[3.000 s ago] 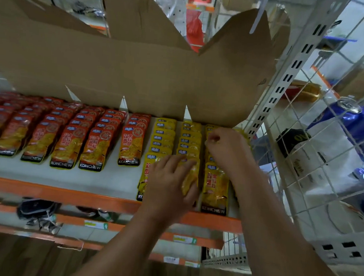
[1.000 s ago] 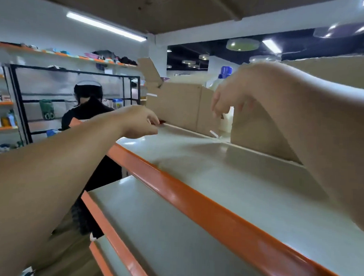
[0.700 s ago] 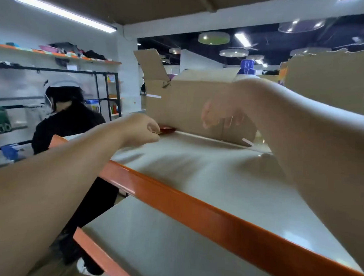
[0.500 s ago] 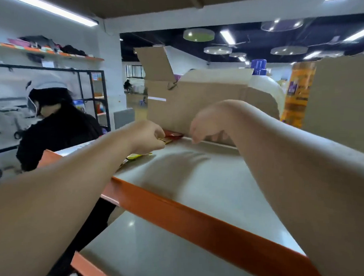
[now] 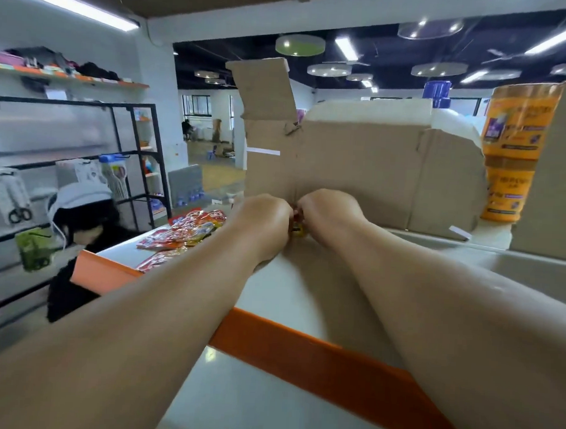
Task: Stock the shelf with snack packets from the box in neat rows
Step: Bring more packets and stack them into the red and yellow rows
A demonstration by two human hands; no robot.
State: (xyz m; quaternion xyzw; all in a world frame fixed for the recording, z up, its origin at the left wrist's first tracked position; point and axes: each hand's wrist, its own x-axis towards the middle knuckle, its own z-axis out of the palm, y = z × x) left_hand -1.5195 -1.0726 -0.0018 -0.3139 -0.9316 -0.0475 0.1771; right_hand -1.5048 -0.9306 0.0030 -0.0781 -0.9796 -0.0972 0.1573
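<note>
Both my hands meet on the white shelf (image 5: 321, 281) with the orange front edge, right in front of the brown cardboard box (image 5: 358, 165). My left hand (image 5: 262, 223) and my right hand (image 5: 327, 213) are curled around a red and yellow snack packet (image 5: 296, 229), of which only a sliver shows between them. A loose heap of red and yellow snack packets (image 5: 187, 229) lies on the shelf to the left of my left hand.
A second cardboard box (image 5: 553, 167) stands at the right with orange bottles (image 5: 514, 150) beside it. A person in a white cap and dark clothes (image 5: 80, 225) is below left, in front of a black wire rack (image 5: 83, 160). A lower shelf (image 5: 251, 401) runs underneath.
The view has turned from the stocked lower shelf to this upper shelf. My right hand has come down from the box to join my left hand on the packet.
</note>
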